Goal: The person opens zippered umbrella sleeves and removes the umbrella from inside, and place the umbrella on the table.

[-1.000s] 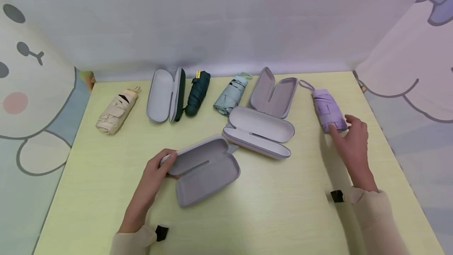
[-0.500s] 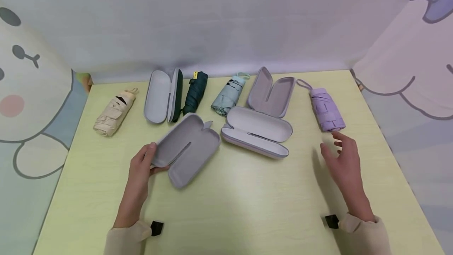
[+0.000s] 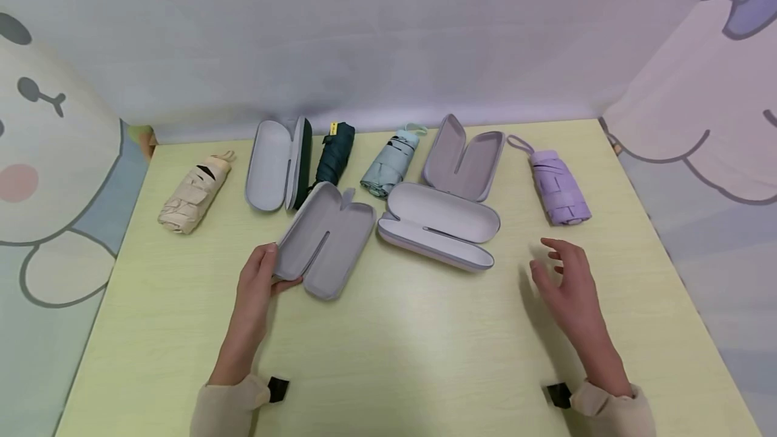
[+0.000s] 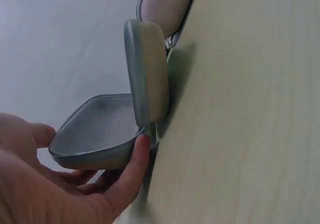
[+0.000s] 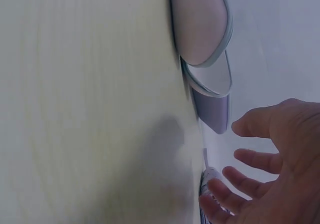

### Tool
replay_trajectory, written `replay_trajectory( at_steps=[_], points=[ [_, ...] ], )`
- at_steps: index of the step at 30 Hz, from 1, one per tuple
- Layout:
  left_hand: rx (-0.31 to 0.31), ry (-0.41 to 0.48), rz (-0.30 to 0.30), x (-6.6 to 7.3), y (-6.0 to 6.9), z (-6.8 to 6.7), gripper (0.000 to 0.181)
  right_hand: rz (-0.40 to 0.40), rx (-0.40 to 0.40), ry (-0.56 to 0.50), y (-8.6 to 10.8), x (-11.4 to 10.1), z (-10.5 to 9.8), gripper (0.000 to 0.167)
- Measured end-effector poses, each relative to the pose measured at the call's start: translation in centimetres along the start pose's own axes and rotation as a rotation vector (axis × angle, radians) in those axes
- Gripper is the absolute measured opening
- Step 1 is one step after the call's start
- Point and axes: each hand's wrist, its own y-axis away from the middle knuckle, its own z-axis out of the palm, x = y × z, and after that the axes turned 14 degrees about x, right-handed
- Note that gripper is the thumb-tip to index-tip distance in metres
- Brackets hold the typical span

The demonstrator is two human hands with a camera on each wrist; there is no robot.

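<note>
My left hand [image 3: 257, 282] grips the near left end of an unfolded grey hard case [image 3: 340, 241], thumb on its rim and fingers beneath. In the left wrist view this case [image 4: 95, 129] has one half standing up beside the other. My right hand [image 3: 567, 288] hovers over the table, fingers spread and relaxed, holding nothing. Beyond it lies a folded purple umbrella [image 3: 558, 187] with a wrist loop, apart from the fingers. Between the hands rests an open case with a white lining [image 3: 446, 214].
Along the back lie a beige folded umbrella [image 3: 195, 194], a green-backed open case [image 3: 267, 167], a dark green umbrella [image 3: 336, 154], a light blue umbrella [image 3: 391, 162] and a mauve open case [image 3: 476, 164]. A fabric backdrop [image 3: 376, 39] stands behind the table [image 3: 388, 369].
The left hand has shifted and turned the grey case so its far end points toward the back. My right hand has left the purple umbrella and drawn back toward me.
</note>
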Motion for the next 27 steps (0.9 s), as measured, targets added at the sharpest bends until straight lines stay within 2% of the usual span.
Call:
replay_trajectory(
  at_steps=[4, 7, 10, 15, 18, 21, 27],
  points=[
    [-0.012, -0.117, 0.027, 0.1, 0.2, -0.5, 0.057, -0.131, -0.013, -0.023, 0.3, 0.6, 0.1, 0.044],
    [-0.031, -0.160, 0.042, 0.2, 0.3, -1.0, 0.058, -0.214, -0.008, -0.019, 0.5, 0.9, 0.2, 0.046],
    [-0.040, -0.152, 0.056, 0.1, 0.3, -1.2, 0.058, -0.270, -0.009, -0.010, 0.7, 1.0, 0.1, 0.048],
    [-0.035, -0.084, 0.059, -0.2, 0.4, -0.7, 0.058, -0.332, -0.019, 0.010, 0.7, 0.9, -0.5, 0.052],
    [-0.028, -0.089, 0.073, -0.3, 0.4, -0.5, 0.057, -0.372, -0.022, 0.026, 0.7, 1.1, -0.8, 0.053],
    [-0.022, -0.171, 0.142, -0.4, 0.4, -0.7, 0.056, -0.403, -0.023, 0.038, 0.6, 1.3, -1.2, 0.053],
    [0.008, -0.455, 0.339, -0.7, 0.8, -2.2, 0.054, -0.437, -0.024, 0.044, 0.8, 1.4, -2.2, 0.055]
  ],
)
